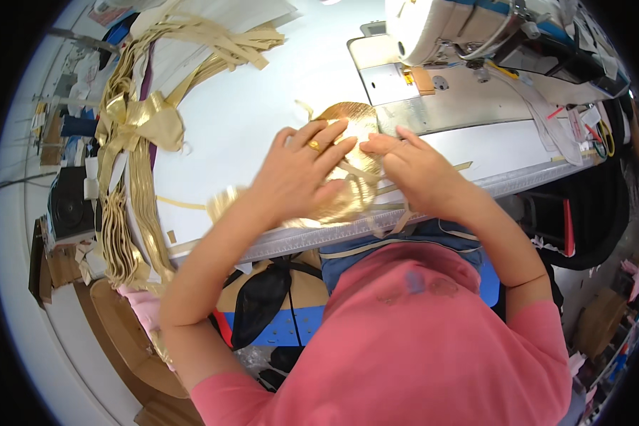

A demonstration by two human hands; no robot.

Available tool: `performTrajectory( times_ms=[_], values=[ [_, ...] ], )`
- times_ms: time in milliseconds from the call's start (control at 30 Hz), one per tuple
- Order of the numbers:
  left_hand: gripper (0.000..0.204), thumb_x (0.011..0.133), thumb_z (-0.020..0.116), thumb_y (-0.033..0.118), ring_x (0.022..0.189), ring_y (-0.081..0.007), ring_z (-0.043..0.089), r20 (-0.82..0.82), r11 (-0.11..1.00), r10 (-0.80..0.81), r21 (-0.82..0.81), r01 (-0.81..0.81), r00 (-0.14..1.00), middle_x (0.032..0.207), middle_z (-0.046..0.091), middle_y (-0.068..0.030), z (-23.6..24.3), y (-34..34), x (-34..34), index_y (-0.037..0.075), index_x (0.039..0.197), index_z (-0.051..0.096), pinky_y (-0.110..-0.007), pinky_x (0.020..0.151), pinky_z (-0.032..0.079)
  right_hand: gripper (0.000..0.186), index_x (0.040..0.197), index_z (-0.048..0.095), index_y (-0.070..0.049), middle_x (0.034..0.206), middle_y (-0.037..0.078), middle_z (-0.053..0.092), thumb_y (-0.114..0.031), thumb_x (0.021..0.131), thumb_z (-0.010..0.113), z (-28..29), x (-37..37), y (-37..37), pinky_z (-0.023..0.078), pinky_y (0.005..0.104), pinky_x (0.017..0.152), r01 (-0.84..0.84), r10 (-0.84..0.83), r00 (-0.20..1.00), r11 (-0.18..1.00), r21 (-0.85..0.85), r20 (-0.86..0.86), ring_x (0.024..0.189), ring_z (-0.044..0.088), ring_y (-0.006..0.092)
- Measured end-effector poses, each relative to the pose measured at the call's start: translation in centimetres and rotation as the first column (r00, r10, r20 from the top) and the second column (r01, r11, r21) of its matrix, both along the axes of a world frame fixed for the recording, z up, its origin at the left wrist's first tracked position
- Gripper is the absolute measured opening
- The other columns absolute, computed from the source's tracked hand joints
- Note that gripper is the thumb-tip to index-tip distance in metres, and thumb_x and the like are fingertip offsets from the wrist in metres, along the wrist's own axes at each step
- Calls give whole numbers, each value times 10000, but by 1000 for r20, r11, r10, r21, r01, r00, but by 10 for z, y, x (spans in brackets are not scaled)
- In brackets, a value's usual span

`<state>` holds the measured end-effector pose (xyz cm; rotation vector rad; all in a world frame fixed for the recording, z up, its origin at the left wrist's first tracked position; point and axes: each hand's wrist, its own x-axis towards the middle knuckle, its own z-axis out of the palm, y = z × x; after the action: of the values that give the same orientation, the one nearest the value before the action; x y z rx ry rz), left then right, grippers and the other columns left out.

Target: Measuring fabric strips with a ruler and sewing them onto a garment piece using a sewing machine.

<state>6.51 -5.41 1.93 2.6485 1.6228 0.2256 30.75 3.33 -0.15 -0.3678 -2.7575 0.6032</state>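
A crinkled piece of shiny gold fabric [355, 113] lies on the white table in front of me. My left hand [309, 167] rests on it, fingers spread, with a ring on one finger. Just to its right, my right hand [412, 167] has its fingers closed at the fabric's right edge, where thin beige strips [362, 170] lie across the gold. A blurred part of the gold fabric reaches left beneath my left wrist. What my right fingertips grip is partly hidden.
A white sewing machine [447, 28] stands at the back right. Long gold strips with a large bow [142, 121] lie along the left. A metal ruler [518, 177] runs along the table's front edge. Scissors [603, 138] are at the far right.
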Motion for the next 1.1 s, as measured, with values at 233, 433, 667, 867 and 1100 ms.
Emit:
performTrajectory(
  times_ms=[233,433,667,867,1100],
  values=[
    [591,783,714,479,1099,-228,525,160,967,161,171,-188,974,1341,559,-80,-21,18,59,130,1251,628,-403,880,373,87,949,546,-15,1267,150,621,-12,890,611,28,50,23,509,411,935,180,-203,979,925,-335,-35,1126,631,271],
    [511,779,725,434,1073,-204,529,218,962,186,158,-223,958,1331,577,-29,-20,20,58,171,1213,671,-417,882,338,94,923,571,11,1312,218,584,-64,978,566,39,20,20,539,254,791,-53,-404,908,156,-986,-112,924,682,138],
    [248,859,679,229,944,-156,592,345,963,214,84,-257,914,1151,679,16,-10,34,50,161,1097,701,-409,846,322,110,954,598,28,1342,179,570,-80,972,593,5,8,27,495,297,946,-40,-301,949,180,-983,-93,1124,594,133],
    [385,776,644,37,762,-217,645,339,995,47,69,-75,940,929,678,-53,11,72,44,122,1152,666,-322,671,450,87,960,580,35,1225,123,621,-52,973,581,0,9,27,496,298,939,-36,-280,957,141,-989,-75,1110,616,151],
    [247,968,567,75,753,-114,650,706,765,479,-627,146,522,858,662,-69,15,104,36,41,1208,615,-287,677,529,106,893,524,-8,1040,74,613,-49,974,578,-2,9,28,504,284,899,6,-267,963,154,-988,-36,1124,633,181]
  ],
)
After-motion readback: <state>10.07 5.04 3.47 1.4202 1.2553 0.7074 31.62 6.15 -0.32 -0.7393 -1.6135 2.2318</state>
